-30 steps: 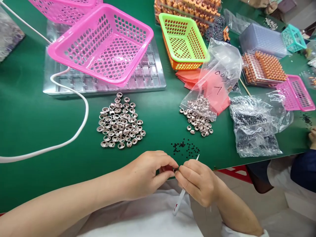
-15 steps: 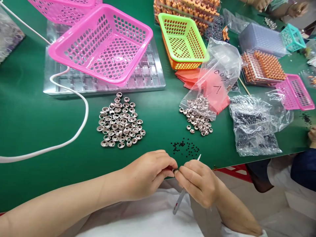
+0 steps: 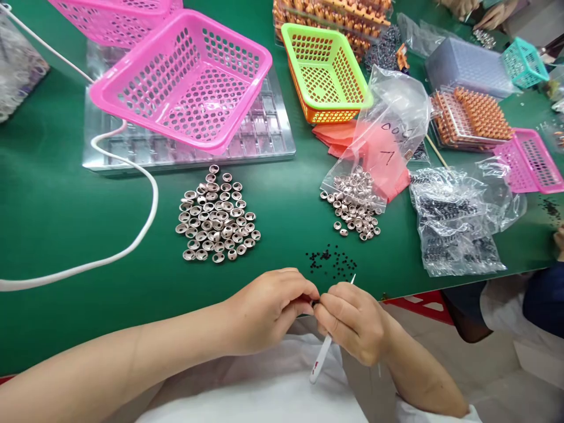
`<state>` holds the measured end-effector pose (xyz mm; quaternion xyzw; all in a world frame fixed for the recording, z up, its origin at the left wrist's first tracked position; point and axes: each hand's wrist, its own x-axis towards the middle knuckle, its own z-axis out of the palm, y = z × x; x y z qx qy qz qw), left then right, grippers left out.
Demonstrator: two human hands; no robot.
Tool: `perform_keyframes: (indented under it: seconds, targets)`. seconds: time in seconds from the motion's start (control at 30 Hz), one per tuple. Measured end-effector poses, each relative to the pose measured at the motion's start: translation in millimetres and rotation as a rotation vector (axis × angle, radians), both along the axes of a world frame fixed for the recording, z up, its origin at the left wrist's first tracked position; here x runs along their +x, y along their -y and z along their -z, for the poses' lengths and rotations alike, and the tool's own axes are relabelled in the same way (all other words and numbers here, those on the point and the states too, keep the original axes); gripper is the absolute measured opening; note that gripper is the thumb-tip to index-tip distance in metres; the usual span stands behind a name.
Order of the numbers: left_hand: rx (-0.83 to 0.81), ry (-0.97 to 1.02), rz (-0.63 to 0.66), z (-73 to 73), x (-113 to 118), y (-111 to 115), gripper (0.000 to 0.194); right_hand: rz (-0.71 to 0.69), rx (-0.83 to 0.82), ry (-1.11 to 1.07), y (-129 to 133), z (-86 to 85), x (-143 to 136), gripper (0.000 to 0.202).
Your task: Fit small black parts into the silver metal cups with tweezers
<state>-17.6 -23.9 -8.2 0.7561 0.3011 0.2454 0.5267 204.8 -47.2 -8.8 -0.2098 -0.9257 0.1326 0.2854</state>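
Note:
My left hand (image 3: 275, 308) pinches a small dark part (image 3: 314, 303) at the table's front edge, mostly hidden by the fingertips. My right hand (image 3: 355, 322) meets it there, fingers closed around a slim white tool (image 3: 321, 358) whose pointed end sticks out above the knuckles. Just beyond the hands lie scattered tiny black pieces (image 3: 337, 262). A pile of metal rings (image 3: 218, 220) sits to the left on the green table (image 3: 282, 205). More small metal rings (image 3: 356, 218) spill from a clear bag (image 3: 392, 111) farther back.
A pink basket (image 3: 189, 82) rests on a clear tray (image 3: 282, 132), with a white cable (image 3: 154, 205) beside it. Behind are a green basket (image 3: 326, 67) and orange parts (image 3: 482, 114). Bags of black parts (image 3: 458, 229) lie right. Other people's hands (image 3: 496, 14) show at top right.
The white tool has turned slightly in my right hand. Both hands stay together at nearly the same spot, and the view has shifted a little.

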Motion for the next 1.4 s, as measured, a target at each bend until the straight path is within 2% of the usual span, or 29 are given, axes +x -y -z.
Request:
perform_keyframes:
  seconds: [0.17,0.33,0.43,0.57,0.87,1.07,1.23,1.4]
  targets:
    - [-0.105,0.006,-0.025,-1.6,-2,-4,0.014,0.089,-0.033,-0.043,2,7.2,3,0.022]
    - [-0.307,0.045,-0.072,-3.8,-3,-8,0.01,0.234,-0.133,-0.218,8,7.4,5,0.028]
    - [-0.386,0.056,-0.076,-4.7,-2,-9,0.01,0.318,-0.137,-0.298,12,8.0,7,0.031]
    - [-0.429,0.057,-0.074,-4.3,-2,-8,0.011,0.345,-0.146,-0.305,15,10.5,8,0.034]
    - [-0.27,0.056,-0.065,0.5,-2,-6,0.01,0.272,-0.172,-0.173,16,12.0,11,0.033]
    - [-0.115,0.056,-0.049,1.3,-1,-4,0.011,0.2,-0.051,-0.057,14,15.2,11,0.024]
    - [-0.04,0.052,-0.036,0.1,0,-4,0.012,0.108,0.029,-0.002,9,8.1,9,0.023]
    - [-0.023,0.034,-0.023,1.0,-2,-2,0.013,0.062,0.011,-0.005,4,0.5,7,0.024]
